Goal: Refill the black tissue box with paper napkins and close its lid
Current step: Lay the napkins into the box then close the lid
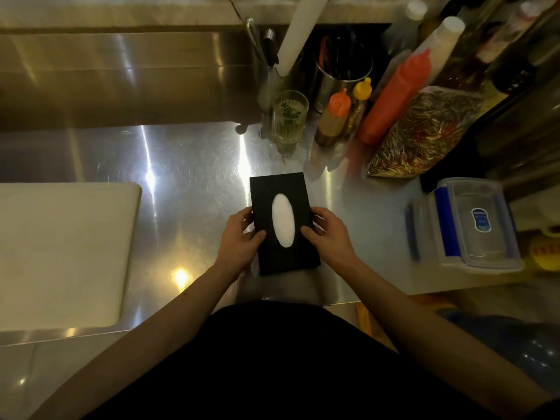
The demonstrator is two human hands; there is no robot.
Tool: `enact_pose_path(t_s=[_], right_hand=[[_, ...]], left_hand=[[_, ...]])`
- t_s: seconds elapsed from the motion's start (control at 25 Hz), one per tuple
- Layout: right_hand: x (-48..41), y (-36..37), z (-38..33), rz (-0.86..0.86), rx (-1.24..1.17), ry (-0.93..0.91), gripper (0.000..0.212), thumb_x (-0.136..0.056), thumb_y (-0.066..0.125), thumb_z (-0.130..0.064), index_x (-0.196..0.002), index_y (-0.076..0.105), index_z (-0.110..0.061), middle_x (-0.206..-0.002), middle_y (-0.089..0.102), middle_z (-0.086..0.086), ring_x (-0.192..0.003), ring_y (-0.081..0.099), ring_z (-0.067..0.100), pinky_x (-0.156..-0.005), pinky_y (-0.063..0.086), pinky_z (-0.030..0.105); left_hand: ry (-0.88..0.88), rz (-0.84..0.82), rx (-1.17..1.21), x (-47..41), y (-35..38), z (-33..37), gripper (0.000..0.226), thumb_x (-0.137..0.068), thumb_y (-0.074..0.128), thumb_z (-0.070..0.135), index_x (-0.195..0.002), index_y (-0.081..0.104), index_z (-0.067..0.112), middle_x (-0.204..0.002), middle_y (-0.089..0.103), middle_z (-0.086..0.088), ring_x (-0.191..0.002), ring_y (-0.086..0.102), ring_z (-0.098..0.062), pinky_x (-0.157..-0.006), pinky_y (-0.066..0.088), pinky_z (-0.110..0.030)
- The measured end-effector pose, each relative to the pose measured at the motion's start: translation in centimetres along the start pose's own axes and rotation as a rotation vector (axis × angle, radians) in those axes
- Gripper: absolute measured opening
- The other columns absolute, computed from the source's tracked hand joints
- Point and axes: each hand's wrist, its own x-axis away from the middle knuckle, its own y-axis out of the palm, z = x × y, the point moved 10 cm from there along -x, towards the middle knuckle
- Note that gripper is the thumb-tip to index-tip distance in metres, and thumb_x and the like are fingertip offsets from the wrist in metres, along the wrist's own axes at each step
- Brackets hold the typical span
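The black tissue box (280,184) lies flat on the steel counter in front of me, its lid on top. White paper napkins (283,220) show through the oval slot in the lid. My left hand (241,237) grips the box's left side with the thumb pressed on the lid. My right hand (328,234) holds the right side the same way, thumb on the lid near the slot. The box's sides under my fingers are hidden.
A pale cutting board (60,253) lies at the left. A clear plastic container with blue clips (466,222) sits at the right. Behind the box stand a glass (289,116), sauce bottles (391,101), a bag of chillies (424,134) and a utensil holder (339,77).
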Motion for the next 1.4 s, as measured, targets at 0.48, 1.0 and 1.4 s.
enact_pose_path(t_s=[0.48,1.0,1.4], right_hand=[[-2.3,3.9,-1.6,0.079,0.658,-0.213,0.042,-0.088,0.061,-0.05,-0.121,0.064,-0.024,-0.157,0.02,0.007,-0.143,0.022,0.028,-0.114,0.028,0.041],[-1.9,4.0,-3.1,0.173,0.682,-0.216,0.012,-0.095,0.057,-0.024,-0.098,0.062,-0.014,-0.153,0.03,0.016,-0.14,0.028,0.036,-0.113,0.033,0.045],[0.0,0.4,-3.5,0.254,0.193,-0.229,0.009,-0.093,0.058,-0.013,-0.088,0.057,-0.021,-0.115,0.049,-0.001,-0.102,0.048,0.003,-0.088,0.035,0.009]], left_hand=[[0.012,-0.06,0.0,-0.2,0.2,-0.4,0.058,-0.093,0.062,0.014,-0.146,0.036,0.019,-0.15,0.041,-0.005,-0.134,0.046,-0.023,-0.106,0.041,-0.034],[0.033,-0.056,-0.035,-0.4,0.3,-0.8,0.057,-0.094,0.061,0.015,-0.145,0.036,0.021,-0.15,0.039,-0.004,-0.132,0.045,-0.02,-0.1,0.04,-0.025],[0.037,-0.077,0.001,-0.6,0.4,-1.0,0.059,-0.093,0.061,0.013,-0.145,0.035,0.02,-0.15,0.04,-0.005,-0.133,0.044,-0.02,-0.101,0.038,-0.027]])
